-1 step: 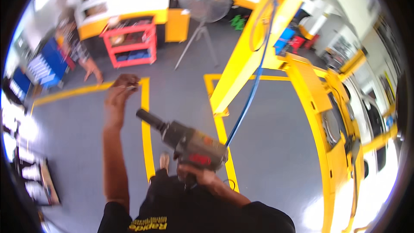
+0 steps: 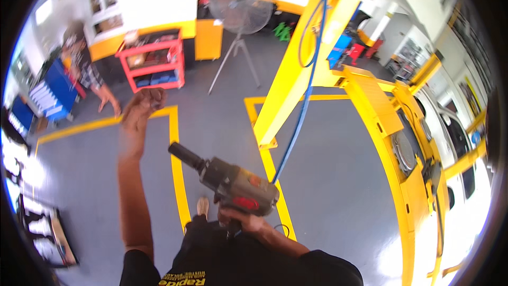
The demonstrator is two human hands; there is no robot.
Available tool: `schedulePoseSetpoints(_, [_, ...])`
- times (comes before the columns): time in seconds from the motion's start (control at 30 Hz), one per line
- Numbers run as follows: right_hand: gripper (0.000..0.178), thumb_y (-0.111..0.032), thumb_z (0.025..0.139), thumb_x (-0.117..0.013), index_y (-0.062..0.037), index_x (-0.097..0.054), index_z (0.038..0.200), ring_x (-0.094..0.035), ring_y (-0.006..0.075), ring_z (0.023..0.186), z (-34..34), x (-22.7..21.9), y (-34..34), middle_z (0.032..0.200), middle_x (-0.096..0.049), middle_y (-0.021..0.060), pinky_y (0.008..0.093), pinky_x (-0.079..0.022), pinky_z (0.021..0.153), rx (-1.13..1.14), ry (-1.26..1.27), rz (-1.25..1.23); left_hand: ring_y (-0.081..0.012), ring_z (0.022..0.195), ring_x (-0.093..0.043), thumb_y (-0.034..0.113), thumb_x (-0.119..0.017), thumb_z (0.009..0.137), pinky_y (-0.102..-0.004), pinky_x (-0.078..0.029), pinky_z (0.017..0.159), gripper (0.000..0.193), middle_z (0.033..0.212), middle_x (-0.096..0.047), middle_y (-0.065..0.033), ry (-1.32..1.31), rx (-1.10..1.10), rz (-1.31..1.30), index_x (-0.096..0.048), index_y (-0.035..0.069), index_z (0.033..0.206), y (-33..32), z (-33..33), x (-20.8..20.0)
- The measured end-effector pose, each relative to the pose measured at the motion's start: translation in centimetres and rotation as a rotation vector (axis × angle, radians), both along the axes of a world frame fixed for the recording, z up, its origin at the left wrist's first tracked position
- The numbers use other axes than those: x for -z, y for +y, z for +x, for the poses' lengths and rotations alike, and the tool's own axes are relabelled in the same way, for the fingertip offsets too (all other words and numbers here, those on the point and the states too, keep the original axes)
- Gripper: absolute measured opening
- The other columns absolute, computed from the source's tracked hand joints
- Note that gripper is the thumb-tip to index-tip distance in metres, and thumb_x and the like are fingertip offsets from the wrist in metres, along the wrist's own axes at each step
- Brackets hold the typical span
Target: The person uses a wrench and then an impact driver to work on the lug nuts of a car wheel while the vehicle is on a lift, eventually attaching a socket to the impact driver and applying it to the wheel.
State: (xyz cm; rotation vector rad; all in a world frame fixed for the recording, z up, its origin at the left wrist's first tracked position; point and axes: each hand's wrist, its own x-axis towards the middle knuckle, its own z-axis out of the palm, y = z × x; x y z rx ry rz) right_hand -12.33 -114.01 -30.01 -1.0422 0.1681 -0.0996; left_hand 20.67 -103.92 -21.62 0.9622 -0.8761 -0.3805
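One hose (image 2: 304, 111) crosses a post (image 2: 283, 95); right fingers (image 2: 228, 213) grip an impact wrench (image 2: 241, 186), left fingers (image 2: 154, 95) unclear.

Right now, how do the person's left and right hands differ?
The left hand is stretched out ahead; the right hand is closer in. The right hand grips an impact wrench; whether the left hand holds anything is unclear. Both hands are bare.
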Motion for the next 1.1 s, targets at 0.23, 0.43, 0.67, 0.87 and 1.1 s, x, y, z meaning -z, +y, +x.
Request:
schedulePoseSetpoints(0.23, [0.039,-0.013,0.095,-0.064,-0.0005,-0.049,0.129,-0.051,0.0169,0.071,3.3,4.2,0.3,0.077,-0.05,0.0034,0.0343,-0.04,0.066,0.323,-0.259,0.167,-0.0248,0.103,-0.07,0.056,-0.061,0.094,-0.0392,-0.053,0.096,0.066,0.11,-0.069,-0.018,-0.85,-0.023,0.286,-0.068,-0.003,0.123,-26.6,-3.7,-27.6])
schedulePoseSetpoints(0.43, [0.037,-0.015,0.092,-0.074,-0.0048,-0.055,0.123,-0.059,0.0166,0.086,3.8,6.5,1.2,0.093,-0.059,0.0039,0.036,-0.049,0.083,0.574,-0.336,0.2,-0.0257,0.067,-0.062,0.05,-0.053,0.104,-0.04,-0.055,0.076,0.056,0.085,-0.068,-0.0119,-0.183,0.48,0.156,-0.068,-0.004,0.102,-42.3,-6.4,-29.2])
schedulePoseSetpoints(0.67, [0.045,-0.015,0.092,-0.074,-0.0046,-0.052,0.129,-0.064,0.0228,0.087,2.8,0.9,-6.6,0.103,-0.063,0.0087,0.0421,-0.053,0.085,0.743,-0.445,-0.102,-0.007,0.054,-0.046,0.044,-0.046,0.111,-0.0249,-0.034,0.052,0.043,0.065,-0.051,0.0033,-0.319,0.327,0.118,-0.061,0.008,0.093,-37.4,0.8,-14.2])
schedulePoseSetpoints(0.87, [0.052,-0.024,0.072,-0.072,0.0004,-0.057,0.115,-0.063,0.0247,0.077,11.8,-13.5,-18.7,0.095,-0.063,0.0136,0.0473,-0.057,0.073,1.087,-0.72,-0.438,-0.0149,0.06,-0.048,0.031,-0.056,0.107,-0.0331,-0.037,0.057,0.029,0.065,-0.047,-0.0029,-0.347,-0.121,0.344,-0.053,0.007,0.091,-14.4,5.9,10.3])
schedulePoseSetpoints(1.1, [0.029,-0.027,0.095,-0.062,-0.0035,-0.067,0.111,-0.068,0.027,0.1,20.9,-27.0,-33.8,0.115,-0.069,0.014,0.0451,-0.055,0.091,0.879,-0.566,-0.367,-0.0396,0.069,-0.058,0.018,-0.06,0.104,-0.0459,-0.047,0.067,0.015,0.072,-0.056,-0.0214,-0.319,-0.666,0.759,-0.055,0.003,0.1,6.7,-1.6,22.1])
